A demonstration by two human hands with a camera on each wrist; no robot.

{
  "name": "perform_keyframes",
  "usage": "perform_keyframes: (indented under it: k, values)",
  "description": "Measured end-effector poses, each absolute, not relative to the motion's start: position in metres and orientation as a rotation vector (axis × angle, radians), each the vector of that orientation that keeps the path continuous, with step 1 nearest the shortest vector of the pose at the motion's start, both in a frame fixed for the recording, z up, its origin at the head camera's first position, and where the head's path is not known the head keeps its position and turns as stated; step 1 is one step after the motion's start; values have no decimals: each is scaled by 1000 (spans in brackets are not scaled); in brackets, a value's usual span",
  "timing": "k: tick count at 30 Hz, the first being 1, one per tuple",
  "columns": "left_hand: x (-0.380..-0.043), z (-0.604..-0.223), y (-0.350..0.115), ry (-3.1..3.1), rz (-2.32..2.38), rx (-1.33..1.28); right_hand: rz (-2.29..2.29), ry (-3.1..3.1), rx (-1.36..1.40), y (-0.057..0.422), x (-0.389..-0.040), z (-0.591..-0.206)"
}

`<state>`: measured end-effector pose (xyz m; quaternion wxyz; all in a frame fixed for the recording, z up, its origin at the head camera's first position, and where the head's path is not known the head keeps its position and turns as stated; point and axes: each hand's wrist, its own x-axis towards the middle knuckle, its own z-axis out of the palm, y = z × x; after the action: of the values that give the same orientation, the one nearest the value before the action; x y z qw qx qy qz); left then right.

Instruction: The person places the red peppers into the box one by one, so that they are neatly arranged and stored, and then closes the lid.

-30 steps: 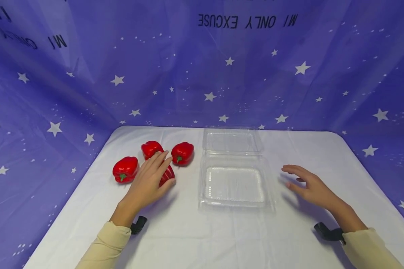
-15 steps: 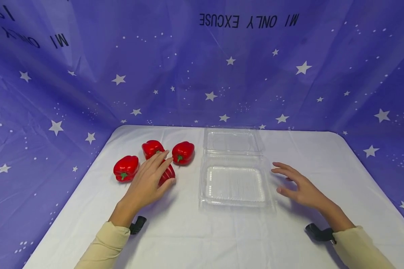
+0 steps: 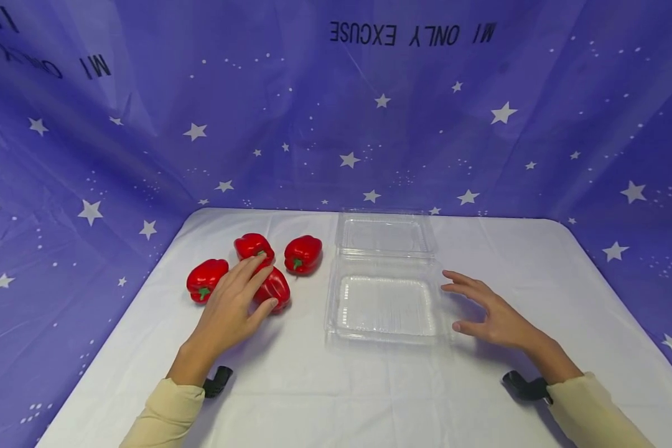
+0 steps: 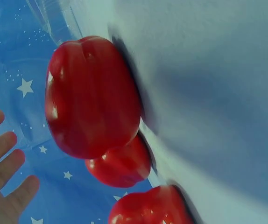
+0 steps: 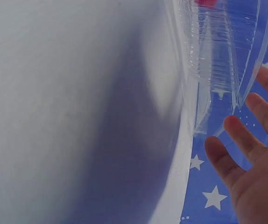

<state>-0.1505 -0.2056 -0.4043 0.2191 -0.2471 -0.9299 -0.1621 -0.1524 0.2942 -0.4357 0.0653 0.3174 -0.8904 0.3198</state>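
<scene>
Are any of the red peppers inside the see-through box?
No, all four red bell peppers lie on the white tablecloth beside the clear plastic container.

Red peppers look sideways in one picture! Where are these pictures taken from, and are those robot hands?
No robot: they're a person's left hand and right hand. The wide picture looks down from the person's head; the two close-ups are taken from the wrists. On the white tablecloth lie four red bell peppers and an open, clear plastic clamshell container. The left hand is by the peppers, the right hand by the container. Neither is holding anything.
</scene>
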Motion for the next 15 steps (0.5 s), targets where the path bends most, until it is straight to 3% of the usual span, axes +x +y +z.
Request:
perform_keyframes:
  k: [15]
  values:
    - [-144,-406,-224,-2527,-436,-618,942,-2679,978,296,-157,-440]
